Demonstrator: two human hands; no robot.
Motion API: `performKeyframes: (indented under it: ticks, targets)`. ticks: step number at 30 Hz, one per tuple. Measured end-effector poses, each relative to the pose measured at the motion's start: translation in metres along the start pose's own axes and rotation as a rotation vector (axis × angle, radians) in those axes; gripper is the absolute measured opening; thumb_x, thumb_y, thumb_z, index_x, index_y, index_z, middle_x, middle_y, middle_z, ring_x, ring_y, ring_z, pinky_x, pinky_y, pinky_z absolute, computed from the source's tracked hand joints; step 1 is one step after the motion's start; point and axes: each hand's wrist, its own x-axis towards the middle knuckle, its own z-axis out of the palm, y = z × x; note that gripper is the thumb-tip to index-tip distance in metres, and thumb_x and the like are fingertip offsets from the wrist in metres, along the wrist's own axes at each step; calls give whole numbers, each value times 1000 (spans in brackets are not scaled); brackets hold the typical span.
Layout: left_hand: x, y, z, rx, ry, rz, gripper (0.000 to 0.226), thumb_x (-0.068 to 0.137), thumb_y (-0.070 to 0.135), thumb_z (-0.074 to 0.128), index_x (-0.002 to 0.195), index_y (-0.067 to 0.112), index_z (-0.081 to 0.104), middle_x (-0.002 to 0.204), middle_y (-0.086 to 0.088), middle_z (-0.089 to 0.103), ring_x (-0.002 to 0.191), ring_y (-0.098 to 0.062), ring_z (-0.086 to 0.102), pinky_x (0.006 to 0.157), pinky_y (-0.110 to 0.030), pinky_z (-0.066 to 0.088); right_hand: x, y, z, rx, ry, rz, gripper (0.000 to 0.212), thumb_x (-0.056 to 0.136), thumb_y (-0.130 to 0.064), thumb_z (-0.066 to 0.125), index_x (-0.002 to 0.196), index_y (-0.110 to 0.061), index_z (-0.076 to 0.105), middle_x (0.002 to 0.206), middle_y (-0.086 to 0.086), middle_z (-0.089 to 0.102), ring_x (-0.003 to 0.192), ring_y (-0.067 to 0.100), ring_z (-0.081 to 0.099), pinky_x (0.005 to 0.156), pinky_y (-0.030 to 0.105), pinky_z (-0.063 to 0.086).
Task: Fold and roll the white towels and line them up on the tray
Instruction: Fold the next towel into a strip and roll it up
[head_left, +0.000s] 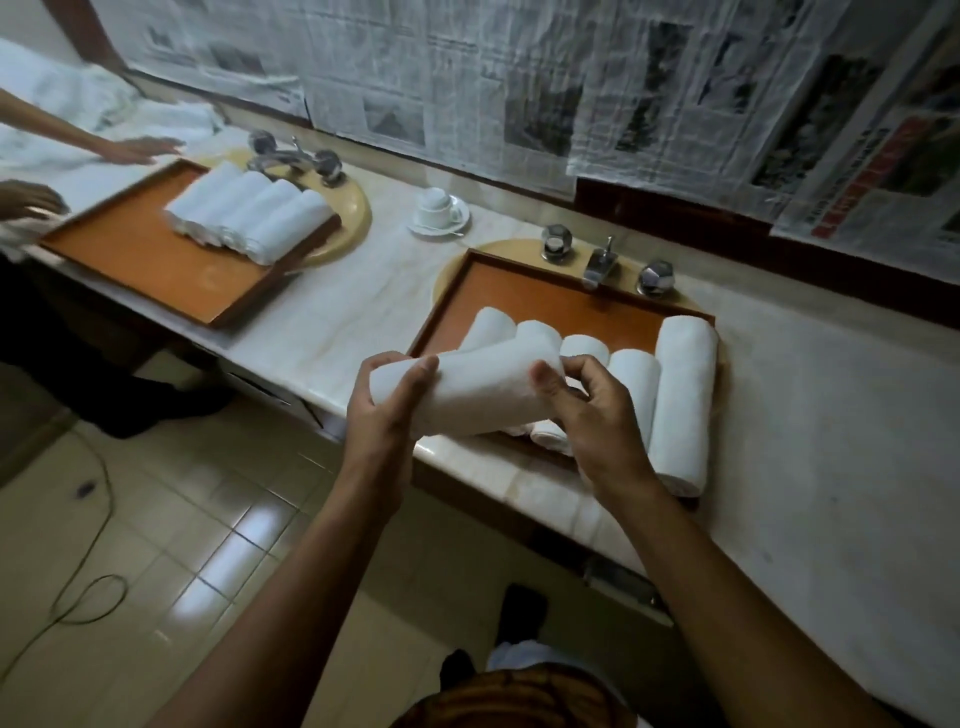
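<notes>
My left hand (387, 410) and right hand (597, 415) both curl round the rolled towel (467, 387), held crosswise just above the tray (530, 296). I should grip it tight, turn it parallel, and set it snug against the row of rolls (680, 395).

- This is a bathroom with a double washstand: one long marble counter (353, 312) runs along the wall.
- Two round basins (467, 254) are sunk in the counter, with chrome taps (602, 262) behind them.
- An orange tray (519, 296) with rolled white towels (683, 395) lies over each basin.
- Below the counter is a pale tiled floor (208, 519).
</notes>
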Motion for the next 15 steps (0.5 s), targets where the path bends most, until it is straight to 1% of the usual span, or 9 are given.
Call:
performKeyframes:
  ticks: [3, 4, 5, 7, 9, 10, 12, 14, 15]
  targets:
    - [16, 2, -7, 16, 37, -27, 41, 92, 30, 76, 123, 12, 56, 115, -11, 63, 102, -27, 68, 87, -55, 59, 25, 3, 2, 56, -188, 184, 91, 69, -67, 83, 144, -34, 45, 140, -7, 54, 119, 20, 65, 95, 43, 59]
    - [23, 2, -7, 13, 40, -41, 40, 91, 30, 75, 122, 13, 57, 115, -11, 63, 104, -30, 68, 88, -56, 58, 34, 4, 2, 101, -268, 238, 99, 67, -66, 86, 150, -43, 37, 145, -7, 48, 124, 22, 62, 98, 44, 58]
    - [29, 2, -7, 13, 36, -54, 42, 88, 32, 78, 120, 14, 58, 115, -12, 64, 106, -31, 68, 89, -58, 58, 43, 4, 2, 157, -341, 282, 102, 69, -62, 87, 153, -46, 32, 146, -7, 48, 126, 24, 62, 99, 45, 57]
    - [44, -1, -7, 22, 26, -71, 52, 80, 40, 85, 118, 16, 60, 117, -14, 66, 108, -35, 69, 90, -58, 59, 62, 4, 4, 250, -417, 327, 90, 75, -46, 86, 151, -37, 39, 140, -2, 59, 122, 25, 65, 100, 45, 56]
    - [61, -5, -7, 31, 35, -94, 57, 74, 47, 86, 117, 19, 62, 116, -13, 68, 107, -33, 70, 91, -58, 59, 83, 4, 11, 275, -399, 292, 67, 80, -31, 83, 139, -20, 55, 127, 5, 69, 113, 22, 69, 98, 44, 56]
    - [68, -6, -7, 37, 40, -105, 55, 74, 48, 85, 116, 21, 62, 116, -11, 68, 106, -31, 71, 92, -57, 59, 95, 4, 14, 275, -375, 267, 58, 81, -26, 83, 134, -17, 61, 121, 7, 71, 108, 23, 70, 95, 43, 55]
    - [80, -7, -5, 78, 41, -115, 52, 76, 49, 85, 116, 23, 62, 117, -11, 67, 101, -26, 72, 86, -52, 62, 119, 4, 23, 253, -339, 255, 51, 83, -23, 82, 131, -17, 63, 120, 6, 71, 105, 23, 70, 93, 42, 53]
    - [89, -9, -7, 135, 36, -109, 53, 77, 47, 86, 117, 22, 61, 116, -11, 66, 91, -19, 73, 69, -39, 63, 147, 5, 35, 185, -338, 255, 42, 89, -27, 77, 128, -19, 65, 118, 5, 72, 103, 21, 70, 92, 42, 54]
    - [94, -10, -11, 158, 26, -104, 53, 77, 46, 86, 117, 22, 61, 116, -10, 66, 90, -18, 73, 65, -33, 61, 162, 3, 43, 113, -335, 244, 37, 91, -32, 75, 125, -23, 67, 115, 4, 73, 100, 20, 70, 90, 41, 55]
